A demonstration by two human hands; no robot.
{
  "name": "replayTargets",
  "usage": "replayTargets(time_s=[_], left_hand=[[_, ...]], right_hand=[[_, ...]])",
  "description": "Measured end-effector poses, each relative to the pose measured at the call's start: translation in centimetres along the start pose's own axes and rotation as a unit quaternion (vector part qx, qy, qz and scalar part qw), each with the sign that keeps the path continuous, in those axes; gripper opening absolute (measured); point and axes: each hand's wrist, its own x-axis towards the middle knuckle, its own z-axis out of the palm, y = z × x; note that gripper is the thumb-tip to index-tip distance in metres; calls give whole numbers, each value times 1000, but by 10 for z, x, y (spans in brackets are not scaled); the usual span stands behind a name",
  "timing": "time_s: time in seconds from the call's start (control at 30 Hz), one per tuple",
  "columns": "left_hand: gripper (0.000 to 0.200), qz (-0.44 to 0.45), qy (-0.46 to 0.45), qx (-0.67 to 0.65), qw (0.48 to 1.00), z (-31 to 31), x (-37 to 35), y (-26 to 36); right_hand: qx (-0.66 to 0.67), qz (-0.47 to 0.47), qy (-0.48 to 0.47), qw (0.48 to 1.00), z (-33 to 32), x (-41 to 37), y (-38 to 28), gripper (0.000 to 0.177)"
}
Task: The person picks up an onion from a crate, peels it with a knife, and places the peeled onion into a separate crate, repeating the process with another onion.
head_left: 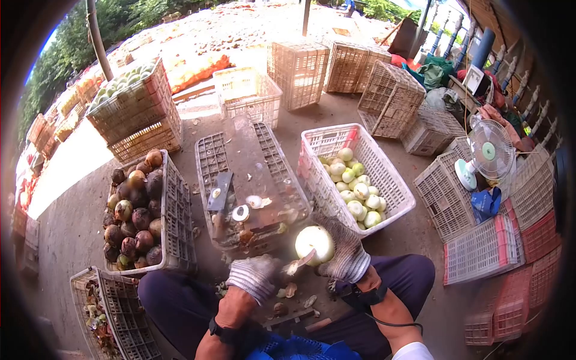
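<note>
My right hand, in a grey knitted glove, holds a pale peeled onion above my lap. My left hand, in a striped glove, is closed just left of it, round a small knife whose blade touches the onion's lower side; its handle is blurred. A wooden board on an upturned crate lies in front of me, with a flat metal blade and cut onion pieces on it.
Dark unpeeled onions fill a crate at left. Peeled onions lie in a white crate at right. A crate of scraps stands lower left. Stacked crates and a fan are at far right.
</note>
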Motion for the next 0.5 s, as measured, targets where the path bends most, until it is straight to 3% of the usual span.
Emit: replayTargets(time_s=[0.2, 0.37, 0.47, 0.5], left_hand=[[21, -78, -170, 37, 982, -9, 12, 10], [26, -118, -156, 44, 980, 6, 16, 15], [21, -93, -104, 60, 988, 15, 16, 11], [19, -78, -81, 69, 991, 16, 15, 11]], right_hand=[[-23, 4, -19, 1000, 8, -11, 5, 42], [-3, 15, -5, 1000, 14, -17, 13, 41], [-1, 62, -32, 998, 15, -24, 24, 85], [7, 61, -28, 998, 13, -22, 22, 69]])
